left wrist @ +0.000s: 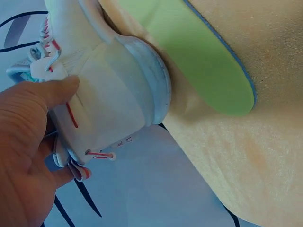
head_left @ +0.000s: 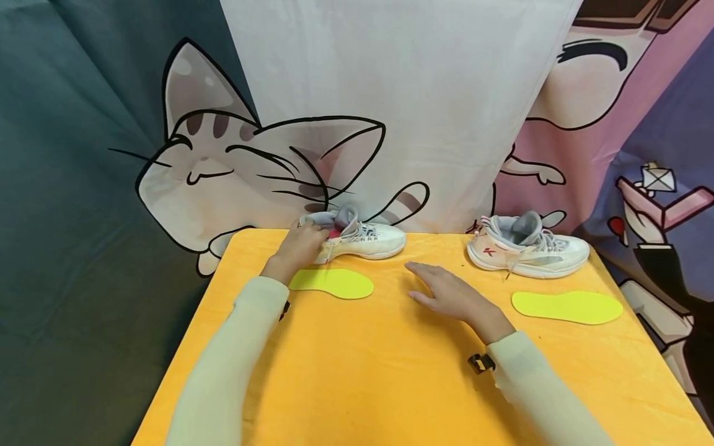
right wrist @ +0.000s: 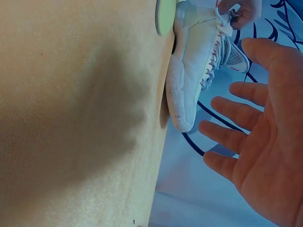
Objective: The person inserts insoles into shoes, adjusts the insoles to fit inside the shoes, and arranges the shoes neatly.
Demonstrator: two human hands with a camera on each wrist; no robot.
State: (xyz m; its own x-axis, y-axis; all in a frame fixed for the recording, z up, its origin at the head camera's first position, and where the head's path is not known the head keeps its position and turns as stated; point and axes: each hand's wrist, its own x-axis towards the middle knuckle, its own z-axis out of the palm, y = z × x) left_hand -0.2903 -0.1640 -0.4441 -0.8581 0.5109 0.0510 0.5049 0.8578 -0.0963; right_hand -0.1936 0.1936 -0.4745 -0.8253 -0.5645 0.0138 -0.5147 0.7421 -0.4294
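Observation:
At the back of the table stands a white sneaker (head_left: 385, 240), toe to the right. My left hand (head_left: 301, 244) grips it by the heel collar. In the left wrist view, the thumb (left wrist: 61, 91) lies on the outer side near the top eyelet, while other fingers go inside the collar and by the heel loop. A yellow-green insole (head_left: 334, 284) lies flat just in front of this sneaker. To the right of its toe, my right hand (head_left: 454, 296) hovers over the table, holding nothing; its fingers are spread in the right wrist view.
A matching white sneaker (head_left: 549, 265) with a red logo stands at the back right. Another yellow-green insole (head_left: 569, 307) lies before it. The orange-yellow table (head_left: 357, 371) ends at a printed cloth backdrop (head_left: 446, 74) right behind the sneakers.

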